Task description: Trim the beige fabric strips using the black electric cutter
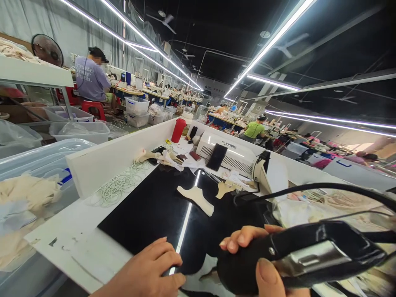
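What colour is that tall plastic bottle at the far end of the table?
The tall plastic bottle is red, seen in the head view.

Two bare hands low in the frame, left hand (148, 270), right hand (262, 264), short unpainted nails, no rings, no sleeves

Left hand (148, 270): bottom centre of the frame, palm down, fingers curled loosely together and pointing right, knuckles raised.
Right hand (262, 264): lower right of centre, fingers wrapped over from the top, thumb pressed up from below, closed in a firm grip.
Wrists: both cut off by the bottom edge.
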### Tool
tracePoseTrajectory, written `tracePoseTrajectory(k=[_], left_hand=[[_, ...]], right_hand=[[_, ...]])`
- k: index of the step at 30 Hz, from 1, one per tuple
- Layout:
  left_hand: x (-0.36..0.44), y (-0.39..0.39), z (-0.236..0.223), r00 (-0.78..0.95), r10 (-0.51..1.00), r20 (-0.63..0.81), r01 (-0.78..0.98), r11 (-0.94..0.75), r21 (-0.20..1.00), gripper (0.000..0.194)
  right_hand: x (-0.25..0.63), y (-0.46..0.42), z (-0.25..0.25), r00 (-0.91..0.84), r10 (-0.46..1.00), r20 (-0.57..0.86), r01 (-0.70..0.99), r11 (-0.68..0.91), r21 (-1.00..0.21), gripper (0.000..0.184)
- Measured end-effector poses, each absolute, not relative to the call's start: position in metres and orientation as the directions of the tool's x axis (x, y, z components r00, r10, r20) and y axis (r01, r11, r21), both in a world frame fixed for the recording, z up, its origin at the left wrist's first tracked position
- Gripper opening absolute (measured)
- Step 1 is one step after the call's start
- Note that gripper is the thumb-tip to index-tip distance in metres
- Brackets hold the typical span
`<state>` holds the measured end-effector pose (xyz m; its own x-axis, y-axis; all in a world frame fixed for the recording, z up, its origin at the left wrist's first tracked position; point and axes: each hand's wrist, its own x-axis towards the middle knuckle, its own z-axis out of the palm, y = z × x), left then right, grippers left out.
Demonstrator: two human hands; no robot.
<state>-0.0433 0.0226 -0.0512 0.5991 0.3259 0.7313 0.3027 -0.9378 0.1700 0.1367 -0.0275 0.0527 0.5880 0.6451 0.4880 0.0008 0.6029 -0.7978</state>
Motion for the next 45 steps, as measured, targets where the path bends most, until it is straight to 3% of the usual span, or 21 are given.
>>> tracePoseTrajectory(k=[5,10,15,22,34,40,45], left_hand=[[-0.032,0.05,-0.023,0.754,0.244,0.61,0.137,-0.967,0.217,0.008],[-0.009,0.084,0.002,0.927,0.156,0.341,-0.032,-0.873,0.486,0.044],[0.0,0.095,0.0,0.973,0.076,0.218,-0.085,-0.76,0.645,0.051],[0.0,0.096,-0.004,0.983,0.069,0.17,-0.066,-0.731,0.68,0.06],[0.003,0.095,-0.003,0.976,0.065,0.206,-0.102,-0.702,0.705,0.057],[0.004,0.097,-0.006,0.979,0.063,0.193,-0.093,-0.708,0.7,0.068],[0.004,0.098,-0.015,0.971,0.068,0.227,-0.114,-0.706,0.699,0.077]], right_hand=[[0.17,-0.029,0.056,0.689,0.545,0.478,0.132,0.553,-0.822,0.038],[0.171,-0.024,0.049,0.731,0.499,0.465,0.078,0.616,-0.784,0.036],[0.165,-0.016,0.042,0.687,0.518,0.509,0.071,0.649,-0.757,0.035],[0.149,-0.009,0.042,0.707,0.532,0.465,0.052,0.617,-0.785,0.031],[0.154,-0.006,0.032,0.671,0.546,0.501,0.064,0.631,-0.773,0.029],[0.138,-0.014,0.04,0.694,0.568,0.443,-0.035,0.641,-0.767,0.034],[0.133,-0.017,0.041,0.678,0.586,0.444,-0.016,0.616,-0.788,0.029]])
